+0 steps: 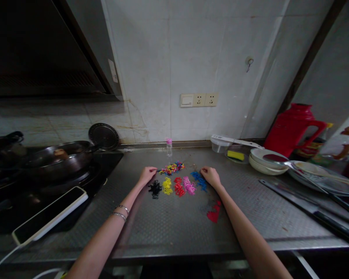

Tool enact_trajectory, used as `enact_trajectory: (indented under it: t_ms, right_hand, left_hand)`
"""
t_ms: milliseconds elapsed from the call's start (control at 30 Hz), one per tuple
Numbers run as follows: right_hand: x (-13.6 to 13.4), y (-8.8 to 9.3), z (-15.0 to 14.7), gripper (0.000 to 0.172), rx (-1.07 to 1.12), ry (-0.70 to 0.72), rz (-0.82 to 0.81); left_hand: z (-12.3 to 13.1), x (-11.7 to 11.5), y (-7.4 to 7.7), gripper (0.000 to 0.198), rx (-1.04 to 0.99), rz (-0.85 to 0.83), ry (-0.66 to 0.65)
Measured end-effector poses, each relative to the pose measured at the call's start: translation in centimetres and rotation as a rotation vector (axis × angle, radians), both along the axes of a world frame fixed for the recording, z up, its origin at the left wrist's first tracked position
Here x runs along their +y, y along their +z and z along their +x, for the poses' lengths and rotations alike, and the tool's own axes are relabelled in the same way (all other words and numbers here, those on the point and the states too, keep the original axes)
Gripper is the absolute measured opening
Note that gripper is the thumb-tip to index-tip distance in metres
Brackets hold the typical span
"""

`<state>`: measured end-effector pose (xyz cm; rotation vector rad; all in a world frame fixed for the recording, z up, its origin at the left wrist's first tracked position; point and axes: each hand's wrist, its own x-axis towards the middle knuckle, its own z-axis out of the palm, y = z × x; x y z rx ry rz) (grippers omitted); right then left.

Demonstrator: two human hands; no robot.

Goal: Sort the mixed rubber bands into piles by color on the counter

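Note:
A mixed heap of small coloured rubber bands (174, 167) lies on the metal counter. In front of it are sorted piles of black bands (155, 189), yellow bands (167, 186), red bands (179, 187), pink bands (189, 185) and blue bands (199, 181). My left hand (147, 175) is closed, fingertips pinched at the left edge of the mixed heap, above the black pile. My right hand (211, 177) rests with curled fingers just right of the blue pile. Whatever is between the fingertips of either hand is too small to tell.
A small clear bottle with a pink cap (169, 148) stands by the wall. Left are a phone (50, 215) and a pan (58, 161) on the stove. At right lie a knife (291, 197), bowls (267, 164), a yellow sponge (235, 155) and a red thermos (291, 128).

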<state>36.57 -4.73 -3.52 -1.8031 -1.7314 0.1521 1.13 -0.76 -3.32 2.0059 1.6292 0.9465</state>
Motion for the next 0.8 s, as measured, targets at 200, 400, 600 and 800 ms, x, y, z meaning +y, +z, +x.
enact_trajectory:
  t_ms: [200,400,600,800]
  right_hand:
    - [0.3,-0.2,0.2,0.023,0.041,-0.014,0.021]
    - [0.4,-0.1,0.3,0.024,0.069,-0.021,0.030]
    - [0.6,-0.3,0.5,0.026,0.131,0.018,0.026]
    - [0.7,-0.3,0.5,0.027,0.147,0.013,0.011]
  left_hand:
    - [-0.1,0.2,-0.1,0.026,0.031,0.027,-0.006]
    - [0.1,0.6,0.2,0.021,0.015,-0.013,0.004]
    - [0.2,0.4,1.1,0.021,0.154,0.046,-0.093]
    - [0.3,0.2,1.1,0.020,0.211,0.084,-0.046]
